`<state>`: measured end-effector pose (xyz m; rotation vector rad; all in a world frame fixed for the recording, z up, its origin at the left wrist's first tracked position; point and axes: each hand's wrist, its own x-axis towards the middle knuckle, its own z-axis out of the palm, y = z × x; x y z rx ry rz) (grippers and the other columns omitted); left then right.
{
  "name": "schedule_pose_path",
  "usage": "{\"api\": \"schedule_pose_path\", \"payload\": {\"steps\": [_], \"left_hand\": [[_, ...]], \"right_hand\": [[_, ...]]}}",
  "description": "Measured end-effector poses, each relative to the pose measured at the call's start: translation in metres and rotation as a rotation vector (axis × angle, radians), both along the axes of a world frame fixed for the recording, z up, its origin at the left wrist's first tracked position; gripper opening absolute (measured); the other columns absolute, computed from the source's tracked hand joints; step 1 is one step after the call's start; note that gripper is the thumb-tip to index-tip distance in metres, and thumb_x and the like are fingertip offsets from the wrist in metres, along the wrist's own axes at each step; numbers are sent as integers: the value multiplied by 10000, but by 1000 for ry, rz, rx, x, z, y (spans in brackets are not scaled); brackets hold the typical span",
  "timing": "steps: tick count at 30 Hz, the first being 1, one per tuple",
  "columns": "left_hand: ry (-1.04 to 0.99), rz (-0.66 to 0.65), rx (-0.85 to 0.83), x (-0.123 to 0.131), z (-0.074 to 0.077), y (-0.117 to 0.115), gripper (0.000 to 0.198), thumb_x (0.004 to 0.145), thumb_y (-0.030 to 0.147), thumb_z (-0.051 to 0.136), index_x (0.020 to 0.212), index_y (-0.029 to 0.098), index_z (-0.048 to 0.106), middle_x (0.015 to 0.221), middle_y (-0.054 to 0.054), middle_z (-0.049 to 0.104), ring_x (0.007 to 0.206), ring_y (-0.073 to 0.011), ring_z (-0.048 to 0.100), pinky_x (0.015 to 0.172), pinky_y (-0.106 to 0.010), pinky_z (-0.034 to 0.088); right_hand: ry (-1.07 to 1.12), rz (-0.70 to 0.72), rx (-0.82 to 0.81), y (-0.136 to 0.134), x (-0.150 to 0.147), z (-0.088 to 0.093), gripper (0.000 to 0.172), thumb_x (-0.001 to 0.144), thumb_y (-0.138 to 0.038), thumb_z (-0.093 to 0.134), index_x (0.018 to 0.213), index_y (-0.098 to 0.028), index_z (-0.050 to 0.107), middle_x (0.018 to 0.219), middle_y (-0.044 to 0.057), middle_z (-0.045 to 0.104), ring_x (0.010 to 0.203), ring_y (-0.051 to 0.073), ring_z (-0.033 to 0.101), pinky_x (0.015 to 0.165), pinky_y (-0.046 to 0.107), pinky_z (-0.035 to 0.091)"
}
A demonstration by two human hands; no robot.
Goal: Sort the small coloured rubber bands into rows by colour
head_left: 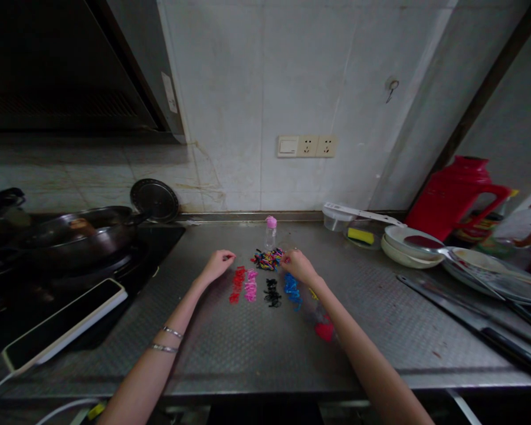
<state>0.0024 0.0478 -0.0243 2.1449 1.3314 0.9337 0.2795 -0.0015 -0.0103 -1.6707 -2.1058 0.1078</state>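
My left hand (pixel 218 265) hovers just above and left of a red heap of small rubber bands (pixel 237 285). Its thumb and finger are pinched together, and what they hold is too small to make out. At the right edge of a mixed, many-coloured pile of bands (pixel 268 258), my right hand (pixel 298 265) has its fingers closed, their tips partly hidden. Between and below the hands lie separate heaps of pink bands (pixel 251 285), black bands (pixel 272 293) and blue bands (pixel 292 290). Some yellow bands (pixel 312 293) show beside my right forearm.
Behind the pile stands a small clear bottle with a pink cap (pixel 271 231). A red-and-clear packet (pixel 324 330) lies by my right forearm. Left are a phone on a white power bank (pixel 66 324) and a pan (pixel 79 236); right, bowls (pixel 402 257), a sponge (pixel 360 236) and a red flask (pixel 454 198).
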Motion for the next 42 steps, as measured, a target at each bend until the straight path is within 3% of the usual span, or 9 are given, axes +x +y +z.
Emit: {"api": "schedule_pose_path", "payload": {"steps": [5, 11, 17, 22, 26, 35, 42], "left_hand": [[-9, 13, -2, 1, 1, -1, 208, 709, 202, 489, 806, 130, 658, 854, -74, 668, 795, -170, 604, 768, -278, 453], [-36, 5, -2, 6, -1, -1, 206, 709, 212, 495, 808, 135, 658, 853, -72, 667, 795, -170, 599, 767, -285, 452], [87, -94, 35, 35, 1, -10, 201, 714, 213, 513, 818, 142, 668, 827, -57, 656, 737, -146, 577, 700, -244, 436], [280, -302, 108, 79, 13, -18, 185, 721, 178, 518, 823, 158, 672, 791, -41, 640, 718, -135, 560, 677, -219, 408], [436, -424, 195, 110, 18, -19, 188, 736, 180, 509, 845, 180, 662, 885, -54, 617, 809, -160, 562, 728, -234, 408], [645, -375, 231, 127, 15, -18, 187, 758, 174, 461, 738, 181, 647, 918, -66, 591, 732, -159, 575, 663, -243, 428], [569, -374, 240, 128, 15, -10, 167, 740, 193, 473, 725, 167, 637, 841, -58, 591, 724, -151, 548, 624, -220, 404]], "right_hand": [[129, 78, -8, 3, 21, 2, 191, 728, -238, 507, 748, -155, 677, 772, 53, 658, 723, 141, 568, 665, 207, 390], [112, 224, -111, -4, 48, -3, 152, 689, -188, 528, 698, -155, 677, 772, 40, 664, 735, 140, 581, 691, 209, 406], [151, 141, -57, -8, 65, -9, 202, 715, -244, 523, 810, -157, 679, 843, 60, 662, 774, 156, 581, 700, 226, 417], [125, 35, 32, -8, 73, -16, 224, 740, -241, 488, 833, -151, 671, 839, 62, 653, 792, 160, 566, 737, 237, 399], [81, -32, 60, -12, 73, -15, 223, 739, -224, 481, 844, -152, 664, 852, 59, 642, 823, 159, 549, 759, 230, 382], [58, -49, 50, -18, 69, -5, 227, 746, -204, 468, 854, -163, 663, 860, 58, 640, 840, 151, 535, 767, 213, 362], [74, -34, 94, -21, 71, -4, 226, 741, -211, 466, 843, -159, 661, 843, 57, 640, 823, 144, 539, 755, 213, 368]]}}
